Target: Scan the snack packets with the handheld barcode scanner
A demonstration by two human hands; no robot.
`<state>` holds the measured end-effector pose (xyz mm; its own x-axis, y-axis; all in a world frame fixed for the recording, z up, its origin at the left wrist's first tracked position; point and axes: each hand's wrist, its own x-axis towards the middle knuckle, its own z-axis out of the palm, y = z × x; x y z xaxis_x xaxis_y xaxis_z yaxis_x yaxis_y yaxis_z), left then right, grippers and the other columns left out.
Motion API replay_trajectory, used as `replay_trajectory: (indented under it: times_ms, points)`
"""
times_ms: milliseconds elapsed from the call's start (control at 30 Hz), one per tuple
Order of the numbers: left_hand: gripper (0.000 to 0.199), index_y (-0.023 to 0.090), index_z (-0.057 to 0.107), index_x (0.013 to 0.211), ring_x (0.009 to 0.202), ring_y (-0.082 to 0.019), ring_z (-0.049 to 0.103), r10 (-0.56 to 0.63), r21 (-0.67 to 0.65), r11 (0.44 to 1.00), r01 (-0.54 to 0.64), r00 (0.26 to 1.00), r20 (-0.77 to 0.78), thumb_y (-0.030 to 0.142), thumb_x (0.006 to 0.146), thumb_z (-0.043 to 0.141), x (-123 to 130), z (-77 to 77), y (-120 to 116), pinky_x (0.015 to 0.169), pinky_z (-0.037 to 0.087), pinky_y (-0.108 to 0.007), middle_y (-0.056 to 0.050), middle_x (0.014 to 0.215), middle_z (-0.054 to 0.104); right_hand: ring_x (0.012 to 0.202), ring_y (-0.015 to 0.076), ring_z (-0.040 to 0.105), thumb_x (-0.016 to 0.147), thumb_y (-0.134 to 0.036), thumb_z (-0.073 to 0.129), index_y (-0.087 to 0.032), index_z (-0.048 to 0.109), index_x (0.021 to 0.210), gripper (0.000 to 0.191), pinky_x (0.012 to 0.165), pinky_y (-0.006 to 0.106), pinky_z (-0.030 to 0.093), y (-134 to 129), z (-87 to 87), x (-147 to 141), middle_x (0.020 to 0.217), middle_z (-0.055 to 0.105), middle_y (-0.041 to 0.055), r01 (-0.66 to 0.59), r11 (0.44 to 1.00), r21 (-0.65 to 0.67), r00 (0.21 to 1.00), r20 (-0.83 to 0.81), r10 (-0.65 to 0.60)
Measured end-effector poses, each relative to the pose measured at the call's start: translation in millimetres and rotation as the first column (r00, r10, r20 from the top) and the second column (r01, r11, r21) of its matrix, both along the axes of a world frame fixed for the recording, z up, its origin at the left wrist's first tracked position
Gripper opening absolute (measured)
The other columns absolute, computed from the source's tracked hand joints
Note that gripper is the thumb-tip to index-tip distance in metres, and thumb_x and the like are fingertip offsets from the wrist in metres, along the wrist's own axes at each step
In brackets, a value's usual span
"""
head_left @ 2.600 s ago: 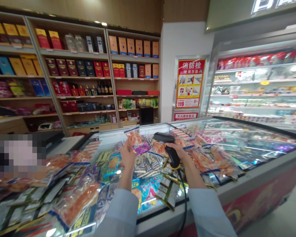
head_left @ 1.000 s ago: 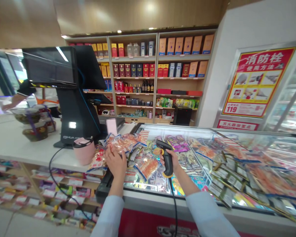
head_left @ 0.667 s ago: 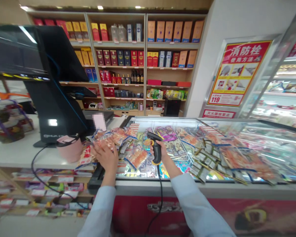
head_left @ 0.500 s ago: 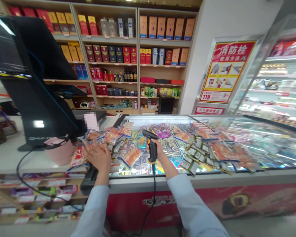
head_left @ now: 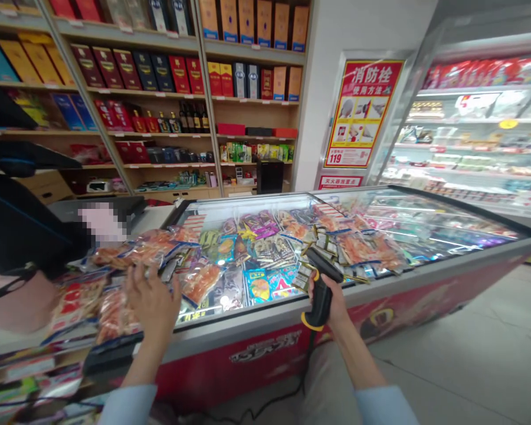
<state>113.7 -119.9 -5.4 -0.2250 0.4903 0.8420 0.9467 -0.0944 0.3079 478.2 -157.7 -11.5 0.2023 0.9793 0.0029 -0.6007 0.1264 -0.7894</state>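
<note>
My right hand (head_left: 331, 298) grips a black and yellow barcode scanner (head_left: 322, 295) over the front edge of the freezer, its cable hanging down. Fingers apart, my left hand (head_left: 153, 301) is over the left end of the freezer, beside clear packs of reddish snacks (head_left: 148, 248). Another such pack (head_left: 200, 283) lies on the glass to its right. Red and white packs (head_left: 77, 301) are at the left. Beyond the scanner are small green and silver packets (head_left: 327, 243) and more reddish packs (head_left: 365, 248).
A glass-topped freezer (head_left: 256, 321) runs across the view. At the left are a pink container (head_left: 17, 301) and a black checkout terminal (head_left: 17, 218). Shelves of boxes (head_left: 159, 91) line the back; a lit display fridge (head_left: 469, 130) stands at the right.
The view has turned right and moved closer to the freezer. The scanner in my right hand has moved right, nearer the green and silver packets. My left hand has shifted off the packs it was over.
</note>
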Motion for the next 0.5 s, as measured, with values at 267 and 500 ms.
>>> replay_trajectory:
  times_ms: [267, 500]
  points:
    - [0.045, 0.013, 0.051, 0.126, 0.128, -0.03, 0.043, -0.614, -0.368, 0.747, 0.553, 0.786, -0.065, 0.04, 0.09, 0.047, 181, -18.8, 43, 0.108, 0.034, -0.048, -0.018, 0.132, 0.053, 0.042, 0.0091, 0.051, 0.064, -0.046, 0.077, -0.019, 0.064, 0.077, 0.033, 0.036, 0.019, 0.042, -19, -18.8, 15, 0.057, 0.059, -0.0022, 0.219, 0.975, -0.035, 0.975, 0.049, -0.217]
    - [0.063, 0.009, 0.067, 0.099, 0.118, -0.038, 0.049, -0.644, -0.755, 0.513, 0.408, 0.765, -0.024, 0.067, 0.075, 0.057, 260, -17.9, 46, 0.099, 0.039, -0.047, -0.022, 0.117, 0.061, 0.041, 0.0105, 0.051, 0.062, -0.045, 0.079, -0.017, 0.067, 0.075, 0.033, 0.035, 0.02, 0.042, -38, -12.7, 36, 0.055, 0.06, -0.0004, 0.354, 0.934, -0.043, 0.93, 0.125, -0.347]
